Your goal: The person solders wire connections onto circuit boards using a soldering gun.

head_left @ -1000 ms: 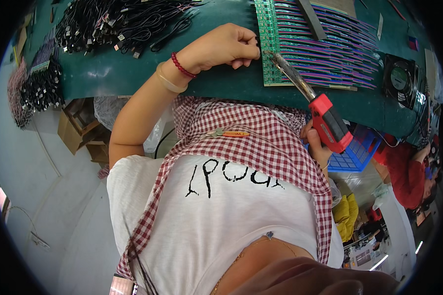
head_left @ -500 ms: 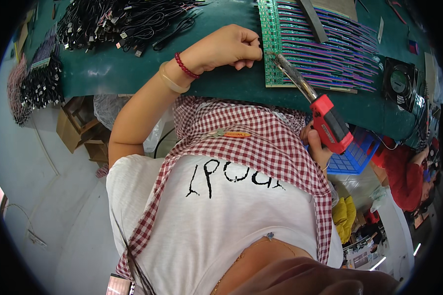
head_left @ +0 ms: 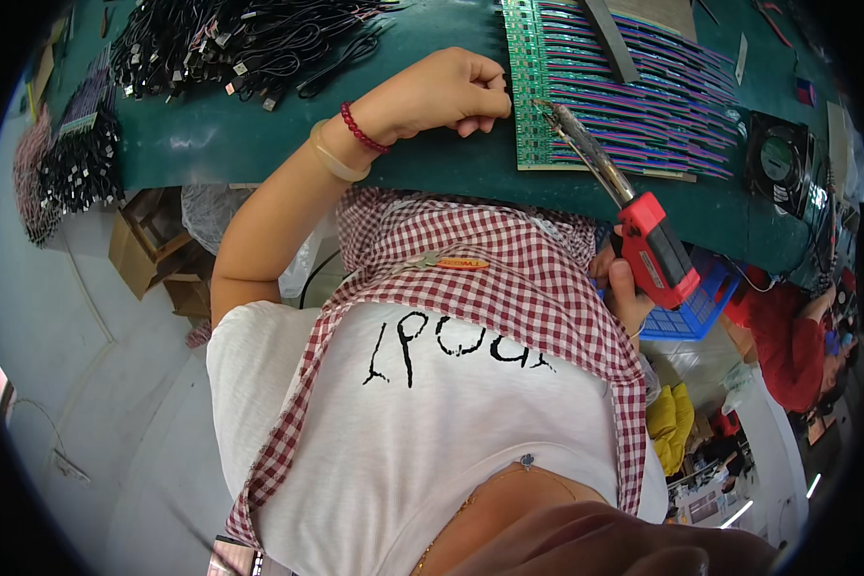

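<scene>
My left hand (head_left: 451, 91) is closed in a pinch at the left edge of a green circuit board panel (head_left: 531, 144); what its fingers hold, if anything, is hidden. In my right hand (head_left: 628, 296) is a soldering iron (head_left: 655, 252) with a red and black grip and a metal barrel. Its tip points up and left, over or on the panel's right part; contact cannot be made out. Many thin dark, pink and blue wires (head_left: 653, 120) run rightward from the panel. A dark grey bar (head_left: 609, 40) lies across them.
Black cables (head_left: 230, 48) with metal plugs are heaped on the green table (head_left: 288, 144) at the far left. A second cable bundle (head_left: 88, 154) hangs over the left edge. To the right are a black fan (head_left: 780, 163), a blue crate (head_left: 691, 312) and a person's red sleeve (head_left: 789, 360).
My right hand and the soldering iron have shifted slightly to the right, and the iron's tip has moved right across the panel. My left hand stays in place.
</scene>
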`<action>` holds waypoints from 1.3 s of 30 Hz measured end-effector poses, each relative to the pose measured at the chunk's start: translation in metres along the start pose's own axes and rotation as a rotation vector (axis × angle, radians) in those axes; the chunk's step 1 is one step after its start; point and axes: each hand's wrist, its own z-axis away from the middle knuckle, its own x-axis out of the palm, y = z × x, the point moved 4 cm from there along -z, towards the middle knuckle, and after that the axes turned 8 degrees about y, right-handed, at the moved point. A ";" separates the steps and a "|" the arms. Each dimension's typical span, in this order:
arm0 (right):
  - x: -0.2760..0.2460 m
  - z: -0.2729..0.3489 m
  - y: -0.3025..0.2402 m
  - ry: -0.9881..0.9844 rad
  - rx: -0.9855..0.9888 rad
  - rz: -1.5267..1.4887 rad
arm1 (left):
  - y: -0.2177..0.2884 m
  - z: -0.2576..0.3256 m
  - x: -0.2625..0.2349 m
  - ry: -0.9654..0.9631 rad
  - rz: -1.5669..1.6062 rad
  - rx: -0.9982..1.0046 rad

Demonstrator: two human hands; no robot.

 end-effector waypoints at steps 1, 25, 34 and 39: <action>0.000 0.000 0.000 0.000 0.000 0.000 | 0.000 0.000 0.000 0.000 0.000 0.000; 0.008 -0.017 -0.017 -0.004 -0.065 -0.179 | 0.003 0.043 0.016 0.539 -0.927 0.485; 0.008 -0.016 -0.019 0.001 -0.076 -0.172 | 0.003 0.047 0.004 0.455 -0.273 0.282; 0.007 -0.016 -0.017 0.003 -0.084 -0.181 | -0.006 0.039 0.004 0.311 0.190 0.174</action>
